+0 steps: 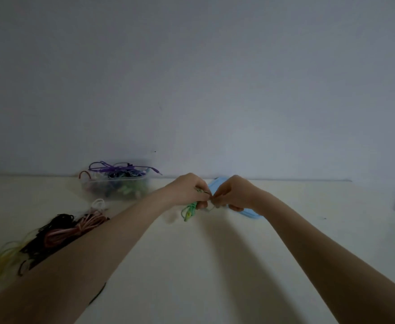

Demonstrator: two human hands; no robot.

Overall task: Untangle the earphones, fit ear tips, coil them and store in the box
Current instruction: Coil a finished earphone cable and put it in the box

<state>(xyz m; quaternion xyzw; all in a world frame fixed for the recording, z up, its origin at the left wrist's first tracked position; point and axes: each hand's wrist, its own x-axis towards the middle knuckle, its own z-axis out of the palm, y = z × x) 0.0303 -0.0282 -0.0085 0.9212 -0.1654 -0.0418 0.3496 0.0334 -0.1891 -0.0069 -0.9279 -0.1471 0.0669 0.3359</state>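
1. Your left hand (187,187) grips the green earphones (189,210), bunched and lifted off the table (191,265) so the cord hangs free.
2. Your right hand (229,194) pinches something small against them, probably an ear tip; it's blurred.
3. The blue box (250,213) lies just behind.

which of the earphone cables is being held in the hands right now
The green earphones, pinched between the left hand and right hand above the table. The pink, black and yellow ones lie untouched at left.
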